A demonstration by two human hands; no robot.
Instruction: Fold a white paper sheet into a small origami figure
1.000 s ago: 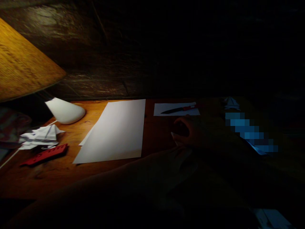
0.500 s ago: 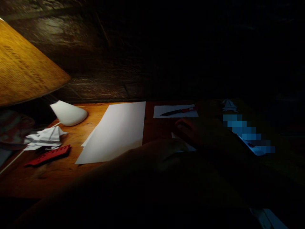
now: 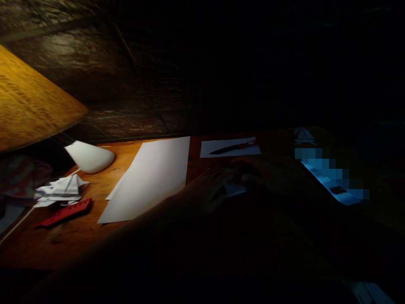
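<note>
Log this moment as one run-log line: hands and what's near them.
left hand | right hand | both at: small white paper piece | nearby: large white paper sheet; dark red-handled knife

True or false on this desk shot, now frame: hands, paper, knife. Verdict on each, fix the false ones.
1. The left hand and right hand are both close to a small piece of white paper between them. True.
2. The knife lies on the large white sheet. False: it lies on a smaller white sheet farther along the desk.
3. A red strip lies on the wooden desk, left of the large white sheet. True.
4. The large white sheet is crumpled. False: it lies flat, and the crumpled paper is to its left.
</note>
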